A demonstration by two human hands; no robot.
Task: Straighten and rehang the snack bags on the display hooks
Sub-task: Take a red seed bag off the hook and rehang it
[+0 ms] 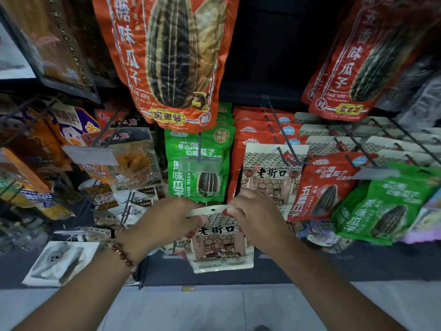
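A cream snack bag (219, 247) printed with an old street shop hangs between my hands, below the display. My left hand (167, 220) pinches its top left corner and my right hand (253, 216) pinches its top right corner; the hang hole shows between them. Just above, a matching cream bag (269, 173) hangs on a black hook (284, 142). A green seed bag (198, 168) hangs to the left of that one on its own hook.
Big orange seed bags (167, 58) and red ones (358, 58) hang overhead. Red bags (322, 185) and green bags (384, 206) crowd the right; orange and clear packs (133, 163) fill the left. A white bag (59, 261) hangs low left. Grey floor lies below.
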